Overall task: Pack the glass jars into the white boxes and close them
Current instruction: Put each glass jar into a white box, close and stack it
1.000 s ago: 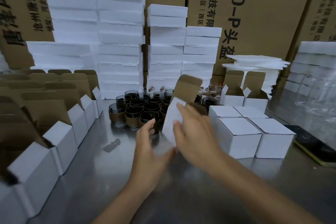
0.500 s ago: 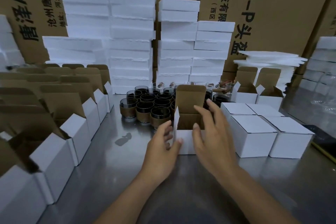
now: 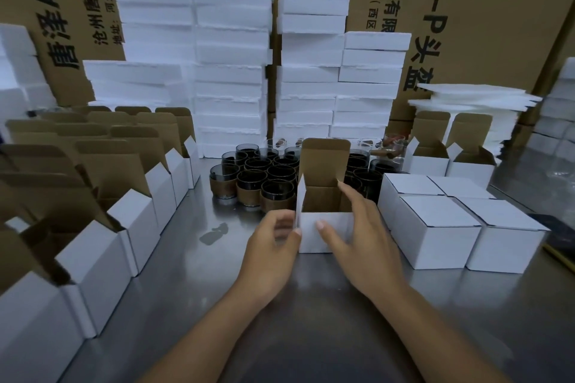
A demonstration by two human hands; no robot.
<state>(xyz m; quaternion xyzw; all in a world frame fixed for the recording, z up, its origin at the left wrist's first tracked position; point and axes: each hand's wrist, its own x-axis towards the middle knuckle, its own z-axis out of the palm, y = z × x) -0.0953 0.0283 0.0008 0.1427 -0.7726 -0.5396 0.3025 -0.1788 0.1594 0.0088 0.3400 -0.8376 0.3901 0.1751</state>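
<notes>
Steadying the open box (image 3: 323,232) on the worktop (image 3: 186,258) is best done lightly, since both hands, left (image 3: 273,253) and right (image 3: 362,238), are spread loosely against it.

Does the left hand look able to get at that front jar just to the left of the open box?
Probably yes. The left hand is open beside the open box, and the front jar stands just beyond its fingers at the near edge of the cluster, with bare table in front.
</notes>
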